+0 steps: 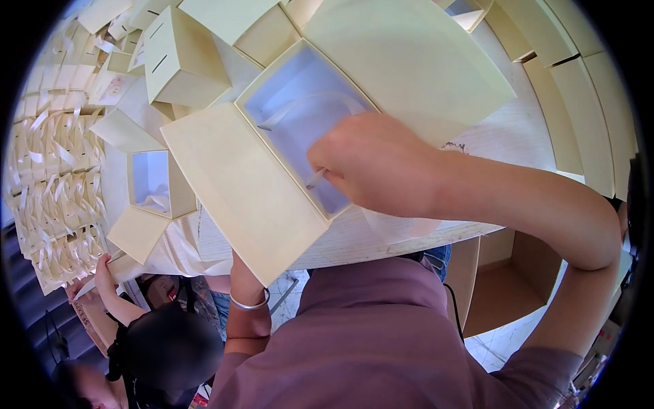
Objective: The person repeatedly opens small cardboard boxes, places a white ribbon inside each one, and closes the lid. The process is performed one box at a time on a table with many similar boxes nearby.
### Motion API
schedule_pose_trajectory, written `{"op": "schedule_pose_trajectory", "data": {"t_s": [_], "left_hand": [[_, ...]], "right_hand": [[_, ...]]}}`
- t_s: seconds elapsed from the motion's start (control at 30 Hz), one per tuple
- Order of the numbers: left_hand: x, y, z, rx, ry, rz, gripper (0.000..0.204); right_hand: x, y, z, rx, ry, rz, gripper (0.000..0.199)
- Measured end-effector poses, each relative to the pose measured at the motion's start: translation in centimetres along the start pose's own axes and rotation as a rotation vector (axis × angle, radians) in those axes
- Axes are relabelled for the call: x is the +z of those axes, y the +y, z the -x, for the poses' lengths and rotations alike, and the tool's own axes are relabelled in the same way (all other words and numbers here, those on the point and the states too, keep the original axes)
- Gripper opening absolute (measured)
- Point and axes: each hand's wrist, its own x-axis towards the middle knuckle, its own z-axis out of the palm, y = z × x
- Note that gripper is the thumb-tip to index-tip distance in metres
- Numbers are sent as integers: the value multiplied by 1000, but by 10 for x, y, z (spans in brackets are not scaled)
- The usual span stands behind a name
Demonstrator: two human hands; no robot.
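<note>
1. Evidently the work centres on the open cream box (263, 60), which lies on the white table (320, 251) with its pale blue inside facing up; one broad panel (245, 174) spreads to the near left, another to the far right.
2. A white ribbon (300, 103) arcs across the inside, from the left wall toward the far right corner, where it passes close to the right hand.
3. The right hand (381, 163) reaches over the box from the right, thumb and fingers pinching a slim whitish piece (315, 179) (a ribbon end or a small tool, I cannot tell which).
4. The left hand (246, 281) goes under the near end of the left panel; its fingers are hidden, so I cannot tell whether they grip or merely support.
5. The step in hand looks like fitting or fixing the ribbon within the box.
6. As I judge it, the next move calls for a steady box, a firm pinch and careful placing against the inner wall, without creasing the ribbon.
7. To the left stands a smaller-looking open box (182, 184); beyond it are rows of ribboned boxes (61, 150), with a co-worker's hand (104, 271) nearer.
</note>
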Motion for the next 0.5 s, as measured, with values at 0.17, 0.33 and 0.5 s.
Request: {"op": "schedule_pose_trajectory", "data": {"t_s": [0.17,0.33,0.5], "left_hand": [[2,-1,0,1,-1,5,31],[4,-2,0,-7,-2,21,30],[7,-1,-7,41,-51,127,29]], "right_hand": [[11,4,-1,42,-91,-42,8],[20,-1,-12,3,-131,7,11],[6,-9,-17,150,-292,15,13]]}}
